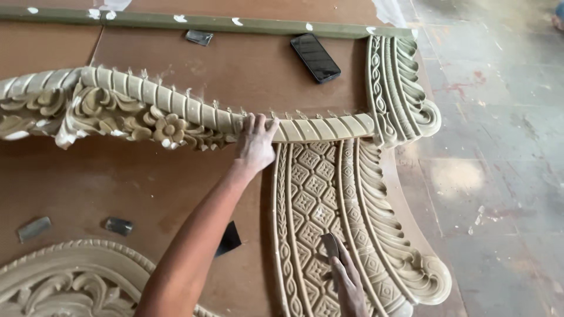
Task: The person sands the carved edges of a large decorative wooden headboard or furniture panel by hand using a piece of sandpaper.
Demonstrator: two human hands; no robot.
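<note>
The brown board (147,182) is being bounded at right by bare floor (499,176). The curved carved panel (329,205) is being scraped along its lattice band by a small blade (330,244) pinched in the right hand (348,282). The ribbed moulding (176,105) above is being pressed at its edge by the left hand (255,144), fingers curled over it. A phone (315,57) is lying well apart.

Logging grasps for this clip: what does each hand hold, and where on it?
Left hand grips the ribbed top edge of the carved moulding. Right hand pinches a small flat scraper by its lower end.
</note>
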